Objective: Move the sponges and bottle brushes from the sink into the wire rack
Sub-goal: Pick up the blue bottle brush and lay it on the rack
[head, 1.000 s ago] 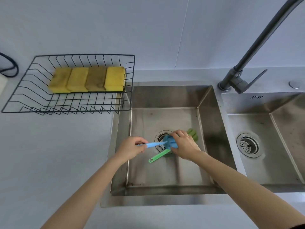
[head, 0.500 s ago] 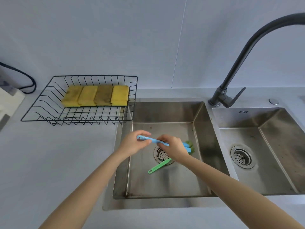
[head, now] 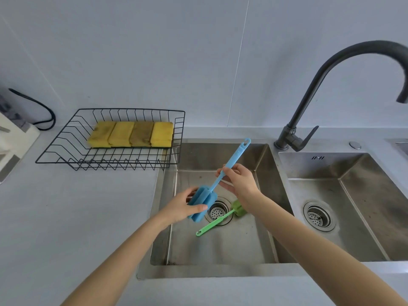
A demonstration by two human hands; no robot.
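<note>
The left hand (head: 183, 208) gripped the ribbed foam head of the blue bottle brush (head: 204, 203), while the right hand (head: 239, 184) pinched its thin plastic handle, holding it tilted above the left steel sink (head: 220, 246). A green bottle brush (head: 217, 221) lay across the round perforated drain (head: 217, 212). Four spongy yellow blocks, the sponges (head: 131, 134), sat side by side at the far end of the black wire rack (head: 106, 160), left of the sink.

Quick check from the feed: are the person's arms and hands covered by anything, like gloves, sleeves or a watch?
No. The left hand and right hand are bare, with no gloves, rings or watch visible. Both forearms are uncovered down to the frame edge; no sleeve shows.
</note>
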